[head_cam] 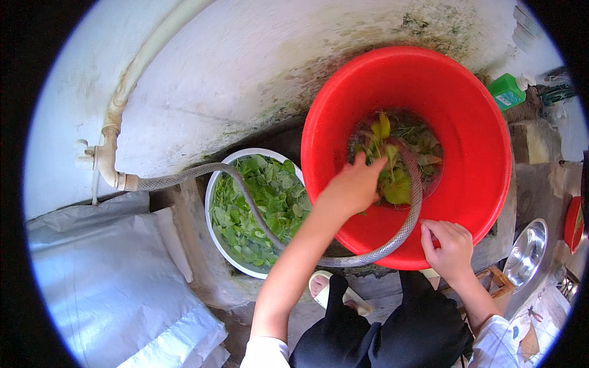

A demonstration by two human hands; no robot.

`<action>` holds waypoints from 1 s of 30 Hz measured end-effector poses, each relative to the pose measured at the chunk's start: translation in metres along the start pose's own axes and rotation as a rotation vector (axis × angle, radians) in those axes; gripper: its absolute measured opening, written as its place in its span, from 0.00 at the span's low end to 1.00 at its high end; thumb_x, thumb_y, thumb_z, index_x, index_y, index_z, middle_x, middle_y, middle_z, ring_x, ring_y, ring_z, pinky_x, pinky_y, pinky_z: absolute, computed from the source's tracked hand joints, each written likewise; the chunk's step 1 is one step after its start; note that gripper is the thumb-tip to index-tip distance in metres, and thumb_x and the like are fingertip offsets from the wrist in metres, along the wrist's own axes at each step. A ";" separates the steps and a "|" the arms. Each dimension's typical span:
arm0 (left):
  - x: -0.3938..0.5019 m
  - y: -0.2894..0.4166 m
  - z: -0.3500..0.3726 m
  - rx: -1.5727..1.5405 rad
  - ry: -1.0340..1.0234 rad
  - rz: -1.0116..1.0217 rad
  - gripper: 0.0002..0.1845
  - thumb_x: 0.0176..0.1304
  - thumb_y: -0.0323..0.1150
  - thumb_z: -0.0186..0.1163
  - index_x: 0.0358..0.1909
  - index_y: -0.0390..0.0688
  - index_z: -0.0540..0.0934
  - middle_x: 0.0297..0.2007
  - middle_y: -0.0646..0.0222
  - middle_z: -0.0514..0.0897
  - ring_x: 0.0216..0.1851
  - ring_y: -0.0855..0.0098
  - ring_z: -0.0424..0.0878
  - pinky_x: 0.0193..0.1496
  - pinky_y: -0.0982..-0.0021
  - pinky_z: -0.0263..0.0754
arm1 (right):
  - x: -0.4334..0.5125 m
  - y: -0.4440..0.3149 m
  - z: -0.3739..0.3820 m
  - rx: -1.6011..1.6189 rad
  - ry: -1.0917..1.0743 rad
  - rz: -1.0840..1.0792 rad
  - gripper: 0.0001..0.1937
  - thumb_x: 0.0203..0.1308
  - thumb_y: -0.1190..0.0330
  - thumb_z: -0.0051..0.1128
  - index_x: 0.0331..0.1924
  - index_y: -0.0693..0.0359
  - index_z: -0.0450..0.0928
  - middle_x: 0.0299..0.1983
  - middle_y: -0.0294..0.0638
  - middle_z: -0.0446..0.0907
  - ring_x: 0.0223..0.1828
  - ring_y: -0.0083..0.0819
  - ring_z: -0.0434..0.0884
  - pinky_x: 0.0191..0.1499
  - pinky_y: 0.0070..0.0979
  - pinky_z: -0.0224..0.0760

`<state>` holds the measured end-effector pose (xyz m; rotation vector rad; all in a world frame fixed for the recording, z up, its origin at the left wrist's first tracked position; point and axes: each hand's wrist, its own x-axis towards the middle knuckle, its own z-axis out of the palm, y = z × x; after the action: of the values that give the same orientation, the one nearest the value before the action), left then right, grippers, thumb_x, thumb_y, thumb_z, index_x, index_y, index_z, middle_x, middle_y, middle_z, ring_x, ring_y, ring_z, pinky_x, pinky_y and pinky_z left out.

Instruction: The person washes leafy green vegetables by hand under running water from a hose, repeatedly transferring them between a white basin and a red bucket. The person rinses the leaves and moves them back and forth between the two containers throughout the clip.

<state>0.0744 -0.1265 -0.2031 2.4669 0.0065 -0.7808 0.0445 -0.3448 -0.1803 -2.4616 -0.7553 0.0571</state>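
A large red plastic tub (478,152) stands before me, with leafy green stems (396,187) in water at its bottom. My left hand (356,188) reaches inside, among brighter raised leaves. Its thumb and a finger are spread, but whether it grips a stem is hidden. My right hand (448,246) is curled at the tub's near rim, with nothing seen in it. A grey braided hose (368,260) loops over that rim and down into the leaves. To the left of the tub sits a white basin (210,198) full of picked green leaves (262,207) in water.
The hose joins a wall pipe (110,147) at left and crosses over the basin. Silver sheeting (119,276) covers something at lower left. A green pump bottle (507,92) stands behind the tub. A steel bowl (527,250) and a wooden stool (499,283) are at right.
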 end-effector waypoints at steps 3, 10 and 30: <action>0.009 -0.002 0.020 0.180 -0.141 0.013 0.31 0.53 0.35 0.59 0.60 0.46 0.63 0.51 0.43 0.69 0.49 0.49 0.72 0.51 0.57 0.69 | -0.001 0.001 0.001 0.003 -0.026 0.020 0.02 0.48 0.72 0.56 0.26 0.60 0.76 0.19 0.40 0.76 0.20 0.34 0.76 0.24 0.29 0.67; -0.034 0.009 -0.025 -0.402 0.311 0.242 0.18 0.56 0.30 0.57 0.49 0.38 0.74 0.39 0.56 0.79 0.40 0.64 0.79 0.43 0.67 0.73 | 0.000 0.001 0.003 0.004 -0.015 0.015 0.03 0.47 0.72 0.57 0.27 0.61 0.77 0.20 0.40 0.77 0.21 0.35 0.77 0.25 0.29 0.68; -0.091 -0.245 0.175 -0.422 0.974 -1.005 0.52 0.39 0.37 0.72 0.65 0.43 0.50 0.62 0.35 0.44 0.60 0.37 0.56 0.59 0.52 0.60 | -0.008 0.003 0.008 -0.020 -0.102 0.163 0.05 0.51 0.75 0.54 0.30 0.69 0.77 0.26 0.51 0.79 0.26 0.42 0.79 0.32 0.30 0.71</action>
<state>-0.1346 0.0075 -0.3963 2.0681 1.6372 0.1815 0.0381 -0.3475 -0.1895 -2.5504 -0.5985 0.2392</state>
